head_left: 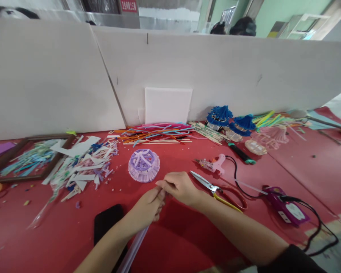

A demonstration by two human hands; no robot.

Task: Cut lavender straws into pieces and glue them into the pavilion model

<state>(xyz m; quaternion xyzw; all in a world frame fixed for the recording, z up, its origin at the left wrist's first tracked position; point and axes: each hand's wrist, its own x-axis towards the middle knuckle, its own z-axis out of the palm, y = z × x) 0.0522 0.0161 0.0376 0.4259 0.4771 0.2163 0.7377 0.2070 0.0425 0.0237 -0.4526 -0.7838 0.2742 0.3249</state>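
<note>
Head view: the left hand (148, 208) and right hand (182, 187) meet over lilac strips (134, 248)

Nearest the wearer, the lilac strips slope down from beneath the left hand, whose fingers are wrapped around them, probably to keep them bunched. The right hand's fingers are curled, its thumb against the left fingertips; this looks like a steadying or shaping grip, though I cannot tell whether it pinches anything. A black phone-like slab (108, 220) lies flat, partly behind the left forearm.

Just beyond the right forearm, scissors (213, 188) rest on the red table (59, 235) with the blades slightly parted. A pink glue gun (214, 165) lies behind them, its cord running right towards a purple box (285, 206); that side likely suits the right hand's reach.

Directly beyond the hands sits a round lilac piece (144, 165), apart from them and central, perhaps to keep it in sight. Scraps (88, 163) are heaped left beside a brown frame (17, 178), seemingly out of the working space.

Farther back, coloured stems (159, 132) lie in a loose row before a white panel (168, 105), which leans on the partition (216, 68). Two blue-topped models (219, 115) stand to its right.
</note>
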